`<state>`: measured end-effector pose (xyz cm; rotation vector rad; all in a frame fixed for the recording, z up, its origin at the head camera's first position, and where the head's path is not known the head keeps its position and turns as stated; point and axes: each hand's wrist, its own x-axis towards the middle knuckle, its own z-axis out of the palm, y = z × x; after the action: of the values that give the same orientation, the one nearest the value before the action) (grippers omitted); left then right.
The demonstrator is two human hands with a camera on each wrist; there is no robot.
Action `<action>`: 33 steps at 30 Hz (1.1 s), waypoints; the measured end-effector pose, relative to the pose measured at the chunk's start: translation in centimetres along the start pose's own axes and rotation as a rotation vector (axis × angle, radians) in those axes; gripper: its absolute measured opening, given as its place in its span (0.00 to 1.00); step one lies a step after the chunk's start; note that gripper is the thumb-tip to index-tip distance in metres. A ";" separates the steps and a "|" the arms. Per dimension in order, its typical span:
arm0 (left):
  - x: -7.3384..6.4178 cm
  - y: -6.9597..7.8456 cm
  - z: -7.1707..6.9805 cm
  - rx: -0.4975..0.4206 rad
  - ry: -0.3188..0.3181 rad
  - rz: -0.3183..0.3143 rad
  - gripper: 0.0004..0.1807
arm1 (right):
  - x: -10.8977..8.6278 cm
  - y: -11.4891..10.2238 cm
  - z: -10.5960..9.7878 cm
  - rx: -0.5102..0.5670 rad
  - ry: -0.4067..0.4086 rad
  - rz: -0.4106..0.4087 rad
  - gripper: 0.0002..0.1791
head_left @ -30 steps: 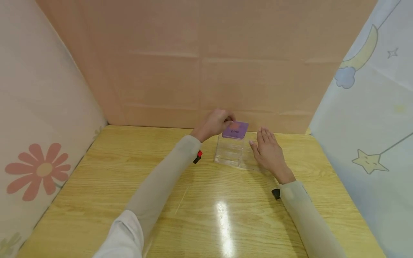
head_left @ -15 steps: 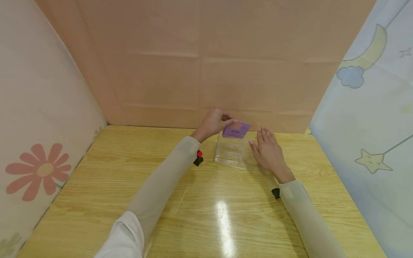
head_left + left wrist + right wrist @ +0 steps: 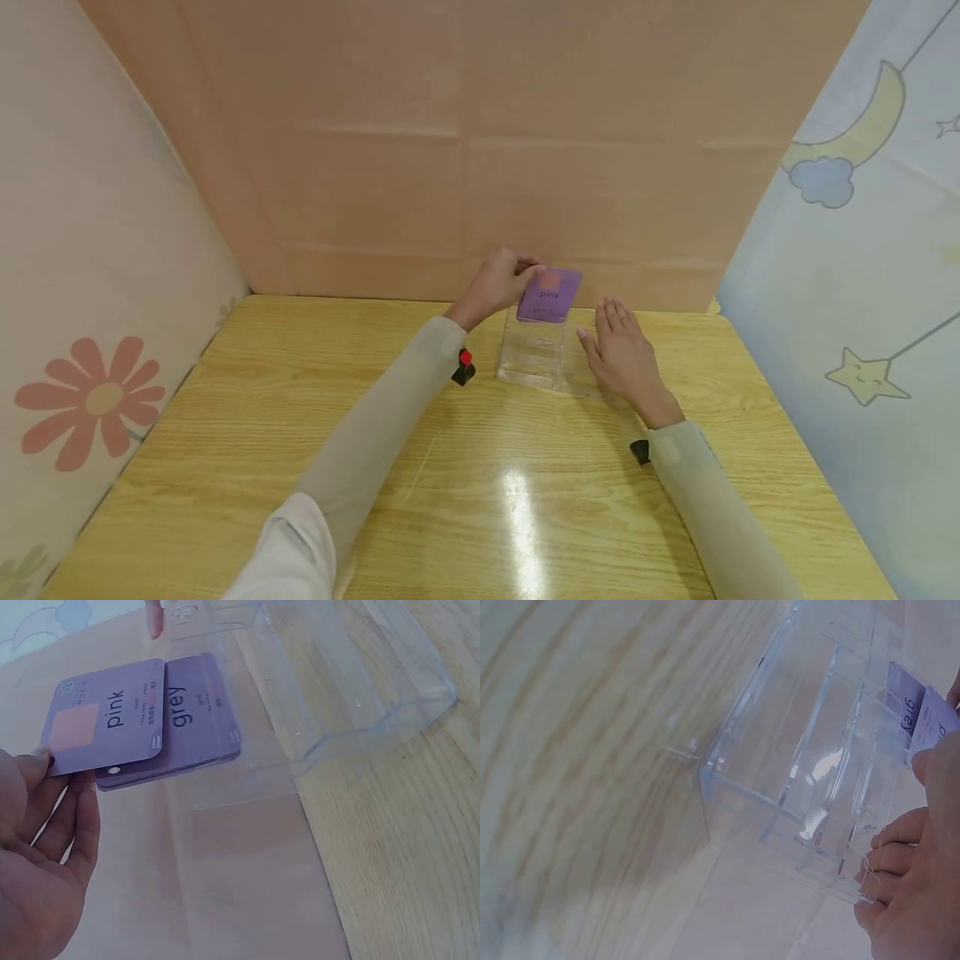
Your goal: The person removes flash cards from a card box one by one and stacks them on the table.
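Our left hand (image 3: pixel 495 285) pinches the "pink" card (image 3: pixel 109 712) at twelve o'clock of the clear holder (image 3: pixel 531 360), overlapping the "grey" card (image 3: pixel 204 724); our right hand (image 3: pixel 628 357), fingers together, lies at three o'clock.

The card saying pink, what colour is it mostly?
Purple. The card shows best in the left wrist view.

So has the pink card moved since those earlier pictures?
Yes. In the head view, the pink card has risen, its top edge now reaching higher above the clear holder, which has stayed about where it was.
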<state>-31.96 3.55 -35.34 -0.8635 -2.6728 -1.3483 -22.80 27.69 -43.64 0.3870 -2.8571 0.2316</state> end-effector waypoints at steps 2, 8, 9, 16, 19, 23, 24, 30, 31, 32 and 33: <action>0.1 0.1 -0.2 -0.006 0.017 0.017 0.15 | 0.0 0.0 0.0 -0.001 0.005 -0.001 0.41; 0.2 0.0 -0.6 -0.027 0.028 0.033 0.14 | 0.2 -0.1 0.1 -0.002 0.008 -0.004 0.40; 0.2 0.0 -0.6 -0.035 0.028 0.031 0.14 | 0.2 -0.1 0.1 -0.001 0.009 -0.004 0.40; -0.2 0.3 -1.1 -0.052 0.038 0.027 0.15 | 0.3 -0.2 0.1 0.016 0.005 0.006 0.40; -0.3 0.4 -1.3 -0.061 0.032 0.018 0.16 | 0.3 -0.2 0.1 0.026 0.008 0.009 0.40; -0.7 0.4 -1.6 -0.085 0.031 -0.003 0.15 | 0.3 -0.2 0.2 0.027 0.018 0.005 0.40; -0.8 0.4 -1.6 -0.101 0.036 -0.014 0.15 | 0.3 -0.2 0.3 0.025 0.019 0.004 0.40; -1.7 -0.1 -2.3 -0.207 0.091 -0.040 0.14 | 0.4 -0.3 0.3 0.018 0.008 0.001 0.40; -1.9 -0.2 -2.4 -0.215 0.099 -0.038 0.14 | 0.4 -0.3 0.3 0.015 0.009 -0.001 0.40; -2.1 -0.2 -2.5 -0.224 0.108 -0.037 0.14 | 0.4 -0.2 0.3 0.012 0.012 -0.002 0.40; -2.3 -0.4 -2.5 -0.236 0.116 -0.042 0.14 | 0.4 -0.2 0.3 0.008 0.016 -0.006 0.40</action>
<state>-30.74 0.39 -34.65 -0.7239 -2.4940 -1.6928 -23.17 27.31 -43.76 0.3928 -2.8394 0.2440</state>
